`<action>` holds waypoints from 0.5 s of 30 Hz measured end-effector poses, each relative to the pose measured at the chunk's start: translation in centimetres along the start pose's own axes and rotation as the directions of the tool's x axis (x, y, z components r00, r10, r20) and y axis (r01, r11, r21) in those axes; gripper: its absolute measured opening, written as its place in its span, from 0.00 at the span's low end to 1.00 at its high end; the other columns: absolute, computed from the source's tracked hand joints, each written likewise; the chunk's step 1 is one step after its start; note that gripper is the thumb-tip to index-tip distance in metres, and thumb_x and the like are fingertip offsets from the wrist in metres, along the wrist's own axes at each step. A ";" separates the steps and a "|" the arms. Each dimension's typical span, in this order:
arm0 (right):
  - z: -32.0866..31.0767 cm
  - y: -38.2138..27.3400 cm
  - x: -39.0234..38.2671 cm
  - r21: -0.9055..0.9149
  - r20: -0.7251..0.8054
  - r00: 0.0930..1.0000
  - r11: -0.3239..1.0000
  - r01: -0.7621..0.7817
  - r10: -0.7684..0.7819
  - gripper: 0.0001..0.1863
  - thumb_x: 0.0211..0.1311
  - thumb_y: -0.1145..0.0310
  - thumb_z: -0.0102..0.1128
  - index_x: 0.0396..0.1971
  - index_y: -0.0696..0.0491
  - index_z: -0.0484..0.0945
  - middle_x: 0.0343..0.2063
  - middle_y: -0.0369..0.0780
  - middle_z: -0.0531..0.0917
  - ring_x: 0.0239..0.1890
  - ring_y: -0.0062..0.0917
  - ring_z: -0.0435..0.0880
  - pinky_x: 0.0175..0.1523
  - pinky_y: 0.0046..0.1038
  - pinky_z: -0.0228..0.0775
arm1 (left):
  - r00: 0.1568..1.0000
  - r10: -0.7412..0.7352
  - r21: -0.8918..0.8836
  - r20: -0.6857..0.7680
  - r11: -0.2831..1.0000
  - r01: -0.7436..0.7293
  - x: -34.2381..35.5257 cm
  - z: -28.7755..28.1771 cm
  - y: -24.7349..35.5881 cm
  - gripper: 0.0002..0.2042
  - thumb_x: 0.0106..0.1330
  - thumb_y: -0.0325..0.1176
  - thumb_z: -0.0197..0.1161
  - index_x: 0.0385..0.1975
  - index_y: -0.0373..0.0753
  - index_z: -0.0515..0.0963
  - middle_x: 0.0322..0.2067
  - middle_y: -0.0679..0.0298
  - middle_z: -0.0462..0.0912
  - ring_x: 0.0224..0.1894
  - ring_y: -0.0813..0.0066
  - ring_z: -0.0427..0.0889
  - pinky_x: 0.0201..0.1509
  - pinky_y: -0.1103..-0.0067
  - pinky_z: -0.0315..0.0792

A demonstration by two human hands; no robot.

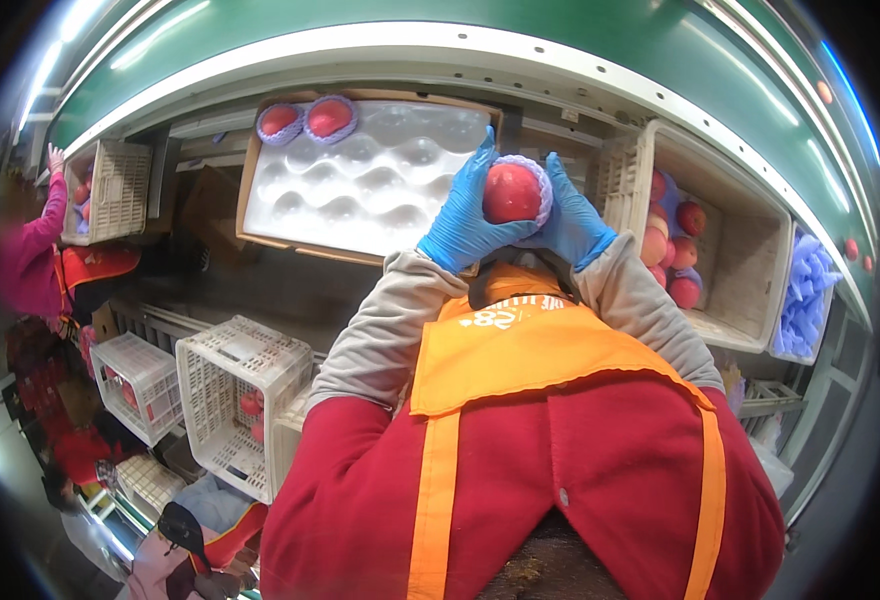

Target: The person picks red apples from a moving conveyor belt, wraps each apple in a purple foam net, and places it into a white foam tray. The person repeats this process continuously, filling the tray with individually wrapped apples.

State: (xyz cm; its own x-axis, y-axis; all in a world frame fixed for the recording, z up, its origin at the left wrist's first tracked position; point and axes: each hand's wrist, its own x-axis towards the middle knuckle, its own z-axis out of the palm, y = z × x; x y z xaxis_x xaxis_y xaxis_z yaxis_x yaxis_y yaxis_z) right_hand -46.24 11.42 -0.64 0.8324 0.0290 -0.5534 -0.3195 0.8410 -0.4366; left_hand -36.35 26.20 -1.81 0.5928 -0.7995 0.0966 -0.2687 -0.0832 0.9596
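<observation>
A red apple (510, 193) in a lilac foam net sits between my two hands, in front of my chest. My left hand (470, 212), in a blue glove, curls round the apple's left side and underneath, its index finger pointing up. My right hand (576, 222), gloved alike, presses against the foam net (543, 190) on the right. Just left of them lies a carton with a white moulded tray (350, 190) full of round hollows. Two netted apples, one at the corner (279, 121) and another beside it (330, 117), fill its far left hollows.
To the right stands a crate (740, 250) of loose apples, with a bin of lilac foam nets (808, 295) beyond it. A green conveyor (360, 28) runs along the far side. White crates (240, 400) stand at the lower left, near other people, one in a pink sleeve (35, 240).
</observation>
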 end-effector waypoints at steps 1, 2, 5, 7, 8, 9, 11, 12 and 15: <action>0.6 0.0 0.3 0.019 0.020 0.998 0.998 -0.058 0.057 0.30 0.65 0.39 0.44 0.57 0.46 0.68 0.53 0.41 0.76 0.50 0.32 0.78 0.51 0.38 0.75 | 0.999 0.038 0.049 -0.017 0.998 -0.037 -0.4 -0.4 -0.1 0.57 0.39 0.44 0.80 0.68 0.35 0.48 0.60 0.48 0.61 0.62 0.54 0.64 0.65 0.68 0.59; 2.0 0.0 0.0 -0.068 -0.017 0.999 0.997 -0.038 0.037 0.28 0.67 0.42 0.43 0.57 0.46 0.68 0.52 0.41 0.77 0.50 0.32 0.79 0.51 0.38 0.75 | 0.997 0.076 0.100 -0.032 0.992 -0.073 -0.7 -0.8 -0.3 0.57 0.38 0.44 0.80 0.68 0.35 0.48 0.61 0.48 0.61 0.62 0.53 0.64 0.65 0.68 0.59; 2.2 1.4 1.8 -0.104 -0.036 0.998 0.993 0.052 -0.056 0.26 0.68 0.45 0.43 0.57 0.47 0.69 0.51 0.41 0.77 0.50 0.31 0.79 0.51 0.38 0.75 | 0.991 0.104 0.092 -0.081 0.991 -0.097 -1.7 -1.5 -0.7 0.56 0.37 0.47 0.80 0.66 0.37 0.52 0.64 0.46 0.56 0.62 0.51 0.62 0.66 0.66 0.58; 2.8 1.4 2.4 -0.078 -0.115 0.992 0.995 -0.069 0.060 0.25 0.67 0.47 0.46 0.56 0.47 0.70 0.50 0.40 0.78 0.47 0.30 0.80 0.49 0.36 0.76 | 0.985 0.139 0.133 -0.105 0.983 -0.125 -2.1 -2.2 -1.3 0.56 0.38 0.46 0.80 0.67 0.37 0.51 0.64 0.45 0.56 0.61 0.51 0.64 0.65 0.66 0.59; 3.0 1.6 3.1 -0.096 -0.143 0.986 0.990 -0.105 0.091 0.25 0.67 0.47 0.45 0.55 0.48 0.70 0.51 0.41 0.77 0.47 0.31 0.80 0.50 0.37 0.76 | 0.989 0.115 0.146 -0.095 0.984 -0.100 -2.3 -2.7 -1.5 0.58 0.39 0.45 0.80 0.68 0.38 0.47 0.63 0.45 0.57 0.62 0.50 0.62 0.65 0.65 0.59; 3.1 1.9 4.1 -0.112 -0.173 0.978 0.984 -0.141 0.120 0.25 0.68 0.47 0.44 0.55 0.49 0.69 0.51 0.41 0.77 0.48 0.32 0.80 0.52 0.38 0.76 | 0.994 0.067 0.150 -0.086 0.987 -0.054 -2.7 -3.7 -1.6 0.57 0.39 0.46 0.79 0.68 0.38 0.47 0.62 0.45 0.58 0.62 0.49 0.62 0.64 0.65 0.59; 2.6 2.9 6.0 -0.139 -0.173 0.976 0.977 -0.159 0.134 0.26 0.67 0.46 0.45 0.55 0.49 0.69 0.50 0.42 0.77 0.48 0.32 0.80 0.52 0.38 0.76 | 0.998 -0.018 0.140 -0.053 0.990 0.026 -2.9 -5.1 -1.2 0.57 0.40 0.46 0.78 0.69 0.38 0.47 0.61 0.46 0.59 0.61 0.49 0.62 0.64 0.65 0.59; 2.6 3.3 6.8 -0.151 -0.174 0.975 0.974 -0.167 0.140 0.26 0.67 0.46 0.45 0.55 0.50 0.69 0.50 0.42 0.77 0.47 0.32 0.80 0.51 0.38 0.76 | 1.000 0.002 0.172 -0.018 0.985 0.001 -2.7 -6.1 -1.7 0.57 0.40 0.46 0.78 0.69 0.38 0.47 0.57 0.46 0.62 0.59 0.48 0.63 0.63 0.66 0.59; 5.1 4.4 9.4 -0.117 -0.190 0.963 0.969 -0.217 0.193 0.26 0.67 0.45 0.46 0.54 0.50 0.69 0.49 0.43 0.78 0.48 0.31 0.80 0.52 0.38 0.75 | 0.994 -0.112 0.449 -0.005 0.888 0.103 -3.2 -8.3 -1.1 0.56 0.40 0.45 0.77 0.68 0.37 0.47 0.54 0.46 0.63 0.56 0.47 0.65 0.62 0.66 0.61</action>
State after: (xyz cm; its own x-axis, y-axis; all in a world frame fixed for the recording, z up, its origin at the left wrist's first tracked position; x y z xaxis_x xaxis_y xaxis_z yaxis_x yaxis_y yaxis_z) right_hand -37.54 18.11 -4.14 0.6538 0.0879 -0.7515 -0.5435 0.7456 -0.3856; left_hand -31.66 33.74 -0.99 0.6230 -0.7822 -0.0104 -0.5184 -0.4227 0.7434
